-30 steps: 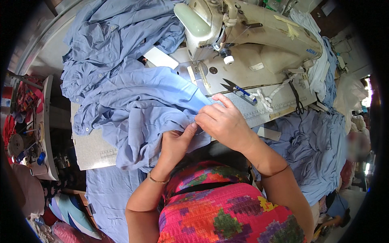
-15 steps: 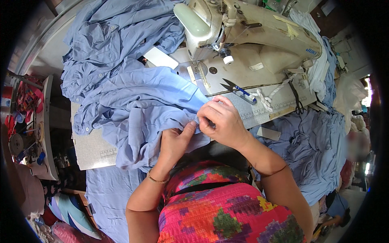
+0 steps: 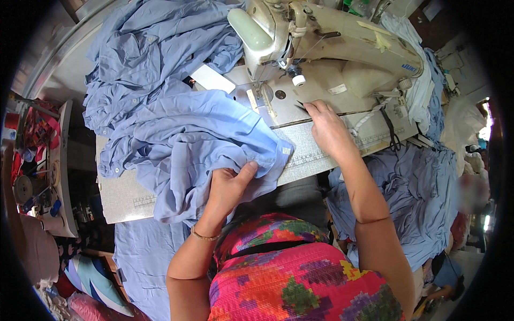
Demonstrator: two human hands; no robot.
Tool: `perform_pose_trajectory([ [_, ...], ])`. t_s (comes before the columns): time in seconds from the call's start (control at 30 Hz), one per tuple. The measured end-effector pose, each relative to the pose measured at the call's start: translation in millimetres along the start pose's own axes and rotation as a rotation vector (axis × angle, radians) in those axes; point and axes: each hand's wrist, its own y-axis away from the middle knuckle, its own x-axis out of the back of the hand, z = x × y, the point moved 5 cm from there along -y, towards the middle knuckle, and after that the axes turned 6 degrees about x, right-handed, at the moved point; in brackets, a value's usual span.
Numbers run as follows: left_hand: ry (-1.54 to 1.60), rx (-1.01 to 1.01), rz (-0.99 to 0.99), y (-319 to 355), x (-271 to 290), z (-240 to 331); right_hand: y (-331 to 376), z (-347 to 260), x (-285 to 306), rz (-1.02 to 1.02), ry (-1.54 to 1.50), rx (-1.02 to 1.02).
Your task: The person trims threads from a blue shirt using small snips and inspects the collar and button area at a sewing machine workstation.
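My left hand [image 3: 230,184] is closed on the edge of a light blue buttoned garment [image 3: 214,123], thumb on top. The cloth lies bunched across the front of the sewing table, and a small pale label [image 3: 286,151] shows near its right corner. Farther right, my right hand [image 3: 327,128] has its fingers closed around thread snips [image 3: 301,106]. Only the dark pointed tips stick out past the fingers; the handle is hidden under the hand.
Beyond my hands stands a sewing machine [image 3: 342,43], its needle area left of the snips. A white card [image 3: 213,78] lies beside more blue cloth. Black scissors [image 3: 392,131] and a white cord [image 3: 367,120] lie at right. Blue garments [image 3: 396,198] heap below the table's right edge.
My right hand has left the garment, moved right and away from me, and taken hold of the snips. The garment's right corner now lies spread out; my left hand still holds its edge.
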Motion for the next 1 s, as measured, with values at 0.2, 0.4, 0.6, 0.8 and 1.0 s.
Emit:
perform_pose_trajectory([
  [0.2, -0.065, -0.033, -0.016, -1, 1, 3, 0, -19, 8, -0.154, -0.742, 0.033],
  [0.4, -0.041, -0.028, -0.035, -1, 0, 4, 2, -75, 27, -0.084, -0.532, 0.501],
  [0.6, -0.120, 0.026, -0.053, -2, 5, -3, -1, -77, 23, -0.026, -0.360, 0.594],
  [0.8, -0.113, -0.024, -0.043, -1, 2, 1, -4, -81, 20, -0.063, -0.393, 0.588],
  [1.0, -0.238, 0.047, -0.034, -2, 8, -7, -3, -84, 16, -0.070, -0.390, 0.598],
])
